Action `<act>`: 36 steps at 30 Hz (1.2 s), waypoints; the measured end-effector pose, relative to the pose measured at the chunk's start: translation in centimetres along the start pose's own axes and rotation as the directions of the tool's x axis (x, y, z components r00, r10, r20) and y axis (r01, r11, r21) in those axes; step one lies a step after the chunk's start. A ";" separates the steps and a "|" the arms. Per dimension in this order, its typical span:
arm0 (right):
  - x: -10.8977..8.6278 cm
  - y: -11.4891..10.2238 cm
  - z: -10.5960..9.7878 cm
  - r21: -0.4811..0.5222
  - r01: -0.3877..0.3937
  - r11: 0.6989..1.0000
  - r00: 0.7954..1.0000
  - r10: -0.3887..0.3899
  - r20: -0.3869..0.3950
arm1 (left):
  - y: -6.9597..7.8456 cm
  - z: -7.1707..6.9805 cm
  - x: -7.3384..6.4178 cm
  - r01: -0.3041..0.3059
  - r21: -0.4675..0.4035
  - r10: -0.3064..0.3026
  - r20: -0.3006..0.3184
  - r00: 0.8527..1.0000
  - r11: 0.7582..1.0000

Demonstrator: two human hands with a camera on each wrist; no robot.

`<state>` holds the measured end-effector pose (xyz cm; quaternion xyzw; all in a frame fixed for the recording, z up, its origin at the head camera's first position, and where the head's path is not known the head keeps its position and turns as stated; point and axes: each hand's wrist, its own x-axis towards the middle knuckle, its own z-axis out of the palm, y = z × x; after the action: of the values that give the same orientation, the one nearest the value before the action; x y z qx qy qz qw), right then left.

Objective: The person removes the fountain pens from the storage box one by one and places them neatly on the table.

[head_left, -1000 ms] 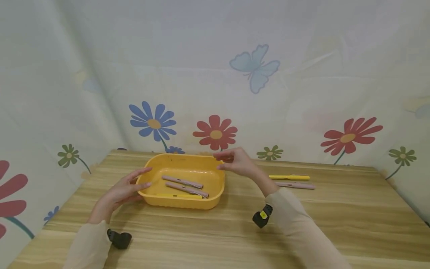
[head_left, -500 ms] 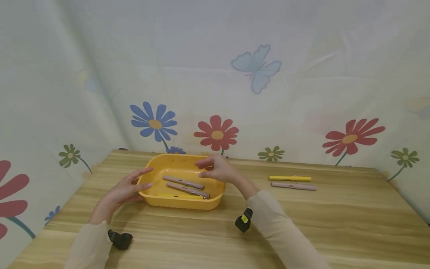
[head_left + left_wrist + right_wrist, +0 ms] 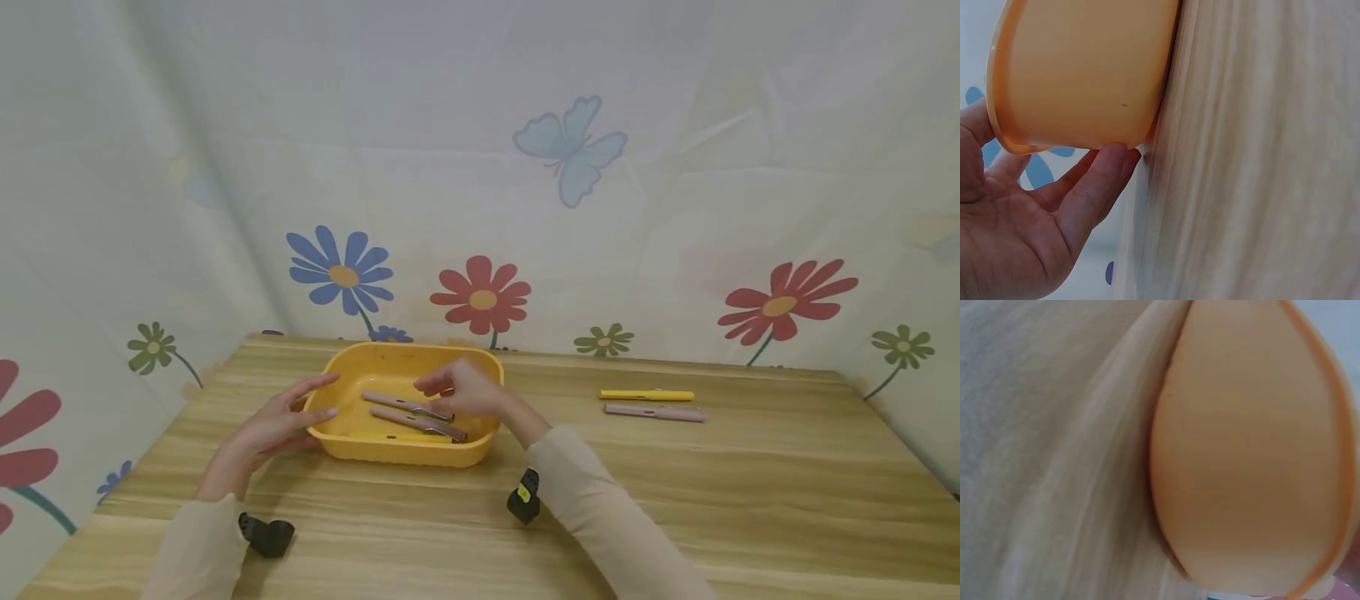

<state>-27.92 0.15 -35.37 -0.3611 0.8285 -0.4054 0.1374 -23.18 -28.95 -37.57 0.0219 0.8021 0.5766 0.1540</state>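
A yellow plastic basin [image 3: 405,451] stands on the wooden table with pens inside. Two mauve pens [image 3: 408,406] lie in it, and a yellow pen [image 3: 397,437] rests along its near wall. My left hand [image 3: 273,423] grips the basin's left end, fingertips over the rim; the left wrist view shows fingers against the outer wall. Reaching in over the right rim, my right hand [image 3: 468,390] has its fingers bent down above the mauve pens, with nothing seen between them. In the right wrist view the basin wall [image 3: 1247,444] hides most of that hand.
Right of the basin, another yellow pen [image 3: 647,395] and a mauve pen [image 3: 655,412] lie side by side on the table [image 3: 420,533]. A flower-printed cloth [image 3: 652,208] hangs behind the table and at its left.
My right hand has moved left and down from the basin's right rim into the space over the pens. The left hand, basin and pens keep their places.
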 end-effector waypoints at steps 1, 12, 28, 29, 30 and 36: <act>0.1 0.1 0.1 -0.005 -0.001 1.000 1.000 0.001 0.011 | 0.0 0.0 0.0 0.001 -0.002 -0.001 -0.001 1.000 1.000; 0.7 0.6 1.0 -0.095 -0.016 0.995 0.995 0.025 0.093 | -0.1 0.0 0.1 -0.008 -0.003 0.008 0.000 1.000 1.000; 1.5 0.7 1.4 -0.303 -0.081 0.949 0.994 0.099 0.042 | -0.2 0.2 0.1 -0.015 0.002 0.015 0.001 1.000 1.000; 1.6 0.7 1.5 -0.322 -0.075 0.944 0.995 0.093 0.040 | -0.2 0.2 0.1 -0.014 0.004 0.014 0.000 1.000 1.000; 1.7 0.7 1.6 -0.340 -0.069 0.938 0.995 0.087 0.039 | -0.2 0.2 0.1 -0.012 0.004 0.012 -0.002 1.000 1.000; 2.3 0.5 2.3 -0.471 -0.057 0.880 0.997 0.071 0.012 | -0.2 0.0 0.1 -0.014 0.005 0.014 -0.006 1.000 1.000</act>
<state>-28.53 -2.63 -37.06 -0.3621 0.9114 -0.1821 0.0710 -23.26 -29.05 -37.81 0.0259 0.8039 0.5757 0.1473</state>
